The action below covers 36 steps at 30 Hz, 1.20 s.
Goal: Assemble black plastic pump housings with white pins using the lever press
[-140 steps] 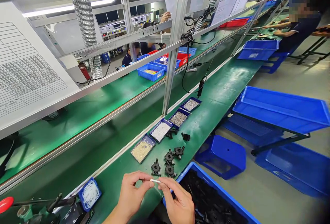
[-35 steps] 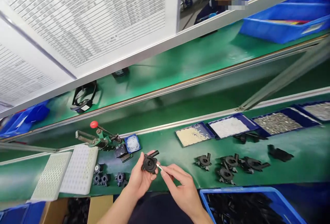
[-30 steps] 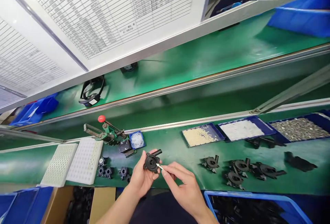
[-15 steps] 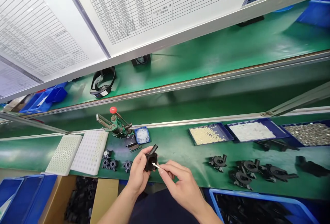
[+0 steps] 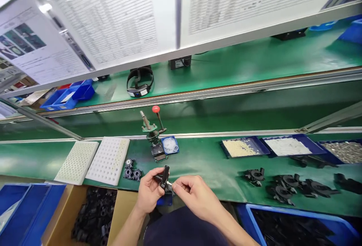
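Black plastic part (image 5: 164, 178) is pinched in left hand (image 5: 149, 190) fingertips, held edge-on. Small white pin (image 5: 169, 184) is gripped by right hand (image 5: 190, 192), tip touching the part's right side.

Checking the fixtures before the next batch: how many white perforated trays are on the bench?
2. Both white perforated trays lie side by side on the green bench, left of the hands: one further left, the other beside the red-knobbed press.

Small black moulded plastic part (image 5: 164, 177), matt, pinched between the fingers (image 5: 155, 173). Beyond the fingertips: smooth matt green bench mat (image 5: 198, 159), white perforated foam trays (image 5: 109, 160), glossy red-knobbed metal hand press (image 5: 151, 127).
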Each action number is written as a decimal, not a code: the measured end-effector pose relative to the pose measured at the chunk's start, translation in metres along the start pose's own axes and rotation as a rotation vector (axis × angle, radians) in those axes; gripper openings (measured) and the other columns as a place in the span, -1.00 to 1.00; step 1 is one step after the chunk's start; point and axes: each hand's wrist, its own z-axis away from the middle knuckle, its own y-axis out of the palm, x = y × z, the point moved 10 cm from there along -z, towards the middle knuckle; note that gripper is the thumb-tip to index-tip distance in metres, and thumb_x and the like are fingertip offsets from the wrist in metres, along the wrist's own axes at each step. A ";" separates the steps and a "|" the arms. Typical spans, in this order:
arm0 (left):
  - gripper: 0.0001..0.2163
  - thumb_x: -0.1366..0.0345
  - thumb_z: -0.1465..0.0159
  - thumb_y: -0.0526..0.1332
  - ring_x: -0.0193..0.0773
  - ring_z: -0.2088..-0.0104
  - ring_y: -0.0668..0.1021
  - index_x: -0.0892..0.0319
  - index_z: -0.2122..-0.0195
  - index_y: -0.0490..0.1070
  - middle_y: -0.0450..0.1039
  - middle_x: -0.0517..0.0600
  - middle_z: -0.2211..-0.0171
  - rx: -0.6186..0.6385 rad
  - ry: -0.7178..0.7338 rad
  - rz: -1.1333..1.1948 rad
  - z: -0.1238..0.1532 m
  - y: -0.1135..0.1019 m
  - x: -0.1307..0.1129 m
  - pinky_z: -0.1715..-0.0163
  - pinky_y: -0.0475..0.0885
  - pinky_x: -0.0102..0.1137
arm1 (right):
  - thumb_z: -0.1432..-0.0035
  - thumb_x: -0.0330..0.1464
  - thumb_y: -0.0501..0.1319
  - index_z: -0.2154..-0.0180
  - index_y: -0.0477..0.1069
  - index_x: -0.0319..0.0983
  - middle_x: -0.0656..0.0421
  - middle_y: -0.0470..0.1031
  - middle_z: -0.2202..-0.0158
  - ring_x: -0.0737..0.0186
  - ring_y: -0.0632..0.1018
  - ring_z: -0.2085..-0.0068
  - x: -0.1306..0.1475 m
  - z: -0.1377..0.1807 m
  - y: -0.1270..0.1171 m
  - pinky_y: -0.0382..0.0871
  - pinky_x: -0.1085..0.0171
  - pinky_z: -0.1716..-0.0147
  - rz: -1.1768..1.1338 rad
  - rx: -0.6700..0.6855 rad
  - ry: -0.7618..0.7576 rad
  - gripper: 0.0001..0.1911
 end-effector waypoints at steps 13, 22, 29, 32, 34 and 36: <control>-0.43 0.01 -0.30 0.43 0.08 -0.15 0.58 0.11 -0.28 0.50 0.53 0.27 -0.18 -0.190 -0.268 0.174 0.151 -0.168 0.034 -0.22 0.42 -0.09 | -0.38 0.06 0.23 0.44 0.48 -0.28 0.23 0.30 0.49 0.26 0.27 0.41 -0.038 0.001 0.221 0.14 0.29 0.38 -0.282 0.164 0.055 -0.43; -0.46 0.13 -0.24 0.50 0.08 -0.14 0.59 0.11 -0.23 0.49 0.55 0.23 -0.13 -0.266 -0.175 0.045 0.112 -0.199 0.013 -0.21 0.43 -0.10 | -0.26 0.06 0.40 0.03 0.51 -0.29 0.06 0.59 0.33 0.14 0.54 0.36 -0.061 -0.059 0.253 0.42 0.26 0.35 -0.541 -0.012 0.111 -0.44; -0.68 0.40 -0.41 0.27 0.07 -0.14 0.60 -0.05 -0.11 0.64 0.63 0.15 -0.02 -0.334 0.208 -0.584 0.072 -0.198 -0.013 -0.23 0.48 0.06 | -0.23 0.05 0.44 -0.20 0.40 -0.23 -0.13 0.61 -0.02 -0.12 0.64 0.00 -0.085 -0.069 0.226 0.57 0.01 -0.01 -0.680 -0.105 0.204 -0.31; -0.51 0.51 -0.44 0.16 0.05 -0.25 0.54 -0.08 -0.32 0.45 0.59 0.13 -0.12 -0.181 0.378 -0.786 0.058 -0.181 -0.014 -0.27 0.47 0.08 | -0.22 0.00 0.46 -0.17 0.51 -0.23 -0.11 0.61 -0.04 -0.12 0.64 0.02 -0.086 -0.074 0.218 0.57 0.04 0.00 -0.548 -0.092 0.186 -0.36; -0.42 0.55 -0.43 0.15 0.07 -0.30 0.49 -0.05 -0.43 0.30 0.55 0.15 -0.19 -0.056 0.447 -0.876 0.051 -0.166 -0.009 -0.28 0.47 0.10 | -0.23 0.02 0.44 -0.04 0.61 -0.25 -0.08 0.64 0.03 -0.10 0.64 0.07 -0.090 -0.082 0.209 0.56 0.06 0.01 -0.471 -0.140 0.160 -0.46; -0.37 0.58 -0.42 0.13 0.07 -0.33 0.47 -0.03 -0.47 0.21 0.52 0.17 -0.22 0.034 0.494 -0.932 0.044 -0.155 -0.005 -0.28 0.47 0.10 | -0.26 0.04 0.40 0.07 0.66 -0.25 -0.06 0.65 0.09 -0.09 0.63 0.09 -0.097 -0.092 0.200 0.54 0.06 -0.01 -0.473 -0.196 0.135 -0.51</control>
